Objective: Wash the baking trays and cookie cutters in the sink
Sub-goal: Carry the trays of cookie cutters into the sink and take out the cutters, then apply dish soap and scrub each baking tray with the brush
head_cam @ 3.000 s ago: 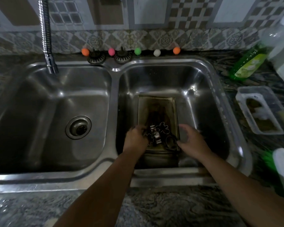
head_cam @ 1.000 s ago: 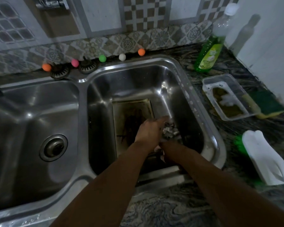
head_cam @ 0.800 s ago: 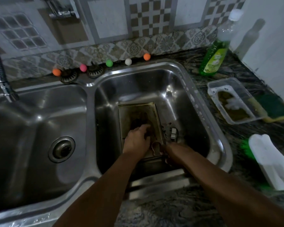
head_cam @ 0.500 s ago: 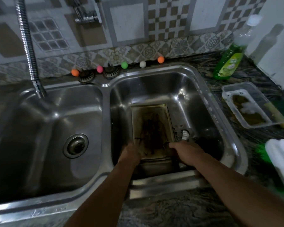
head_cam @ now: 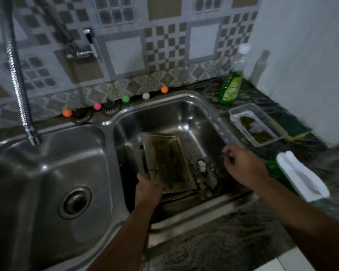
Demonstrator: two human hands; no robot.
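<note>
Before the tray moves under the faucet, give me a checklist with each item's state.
1. Left hand grips tray corner: ok.
2. Cutters off the tray, lying beside it in the right basin: ok.
3. Right hand free, holding nothing: ok.
4. Faucet over the left basin, none visible over the tray: not ok.
5. Water running: cannot tell.
6. Soap bottle and sponge on the counter: ok.

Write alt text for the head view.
A person's left hand grips a dirty baking tray in the right basin of a steel double sink, cookie cutters beside it. The right hand hovers above, holding nothing.
</note>
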